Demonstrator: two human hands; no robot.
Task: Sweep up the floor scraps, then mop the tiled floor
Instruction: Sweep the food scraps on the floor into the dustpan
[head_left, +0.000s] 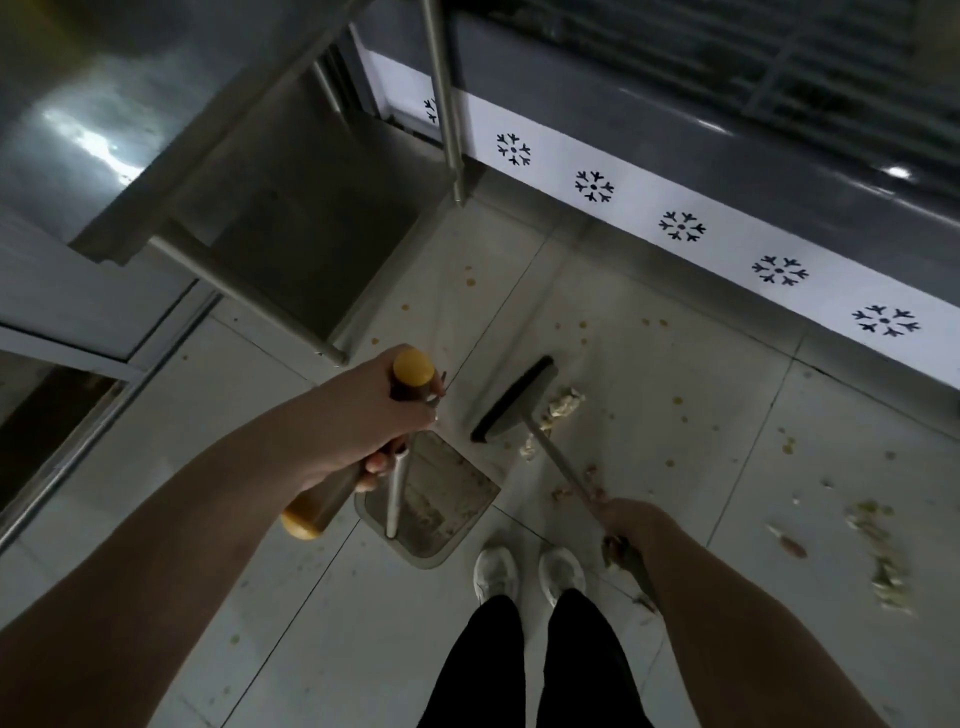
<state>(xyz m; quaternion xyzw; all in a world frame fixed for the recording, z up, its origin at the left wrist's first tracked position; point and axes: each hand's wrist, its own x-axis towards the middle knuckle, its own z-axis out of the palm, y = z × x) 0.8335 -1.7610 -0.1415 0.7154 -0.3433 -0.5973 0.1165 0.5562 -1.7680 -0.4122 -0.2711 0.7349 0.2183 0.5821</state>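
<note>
Pale scraps (563, 405) lie ahead and right of my right hand (631, 522), curled round the broom (514, 400); my left hand (363, 415) grips the dustpan (452, 488) handle; mopping not begun.

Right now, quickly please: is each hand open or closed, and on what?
Left hand: closed on a brown handle, with the dustpan pole at its fingers.
Right hand: closed on the broom handle.

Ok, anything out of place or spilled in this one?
Yes. Food scraps lie beside the broom, more are strewn at the right, and yellow drips spot the tiles. Also odd: the left hand grips a yellow-capped stick together with the dustpan handle.
</note>
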